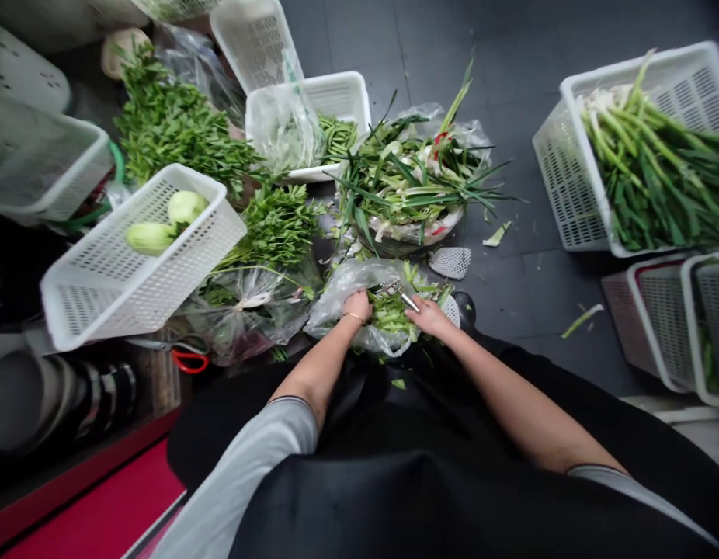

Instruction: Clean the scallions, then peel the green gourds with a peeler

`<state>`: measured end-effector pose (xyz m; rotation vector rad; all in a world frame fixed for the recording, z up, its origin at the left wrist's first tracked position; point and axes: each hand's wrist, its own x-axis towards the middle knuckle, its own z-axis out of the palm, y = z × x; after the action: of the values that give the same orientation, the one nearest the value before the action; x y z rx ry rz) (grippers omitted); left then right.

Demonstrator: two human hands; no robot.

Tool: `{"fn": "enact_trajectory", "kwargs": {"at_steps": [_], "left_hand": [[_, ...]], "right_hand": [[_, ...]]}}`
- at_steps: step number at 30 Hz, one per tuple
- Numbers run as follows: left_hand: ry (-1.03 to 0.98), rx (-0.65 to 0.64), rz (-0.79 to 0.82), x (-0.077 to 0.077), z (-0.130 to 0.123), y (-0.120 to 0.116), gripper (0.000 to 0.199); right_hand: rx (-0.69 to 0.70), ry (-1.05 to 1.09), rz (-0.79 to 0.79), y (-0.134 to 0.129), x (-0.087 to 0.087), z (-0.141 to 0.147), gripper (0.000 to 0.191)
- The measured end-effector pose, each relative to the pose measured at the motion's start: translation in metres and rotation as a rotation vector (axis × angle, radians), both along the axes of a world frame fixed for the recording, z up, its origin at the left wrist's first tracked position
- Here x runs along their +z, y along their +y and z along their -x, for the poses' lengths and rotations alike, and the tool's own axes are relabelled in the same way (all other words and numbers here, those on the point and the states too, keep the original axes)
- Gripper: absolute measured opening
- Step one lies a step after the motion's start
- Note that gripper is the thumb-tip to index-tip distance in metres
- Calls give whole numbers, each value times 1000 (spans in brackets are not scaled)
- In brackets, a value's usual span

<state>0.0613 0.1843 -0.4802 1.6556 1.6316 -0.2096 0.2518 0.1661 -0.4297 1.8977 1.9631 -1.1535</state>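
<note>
The peeler (pixel 411 302) lies right of frame centre over bagged greens (pixel 388 318), its long axis sloping from upper left to lower right. The right hand (pixel 432 317) is nearer, fingers closed on its handle; the left hand's (pixel 358 306) finger state cannot be told. Dark floor (pixel 511 291) extends upper right.
</note>
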Motion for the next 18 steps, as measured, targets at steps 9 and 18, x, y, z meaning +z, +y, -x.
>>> {"fn": "enact_trajectory", "kwargs": {"at_steps": [9, 18], "left_hand": [[-85, 43, 7, -31, 29, 7, 23], [-267, 190, -349, 69, 69, -37, 20]], "right_hand": [[-5, 43, 39, 17, 13, -21, 28], [-101, 184, 237, -24, 35, 46, 30]]}}
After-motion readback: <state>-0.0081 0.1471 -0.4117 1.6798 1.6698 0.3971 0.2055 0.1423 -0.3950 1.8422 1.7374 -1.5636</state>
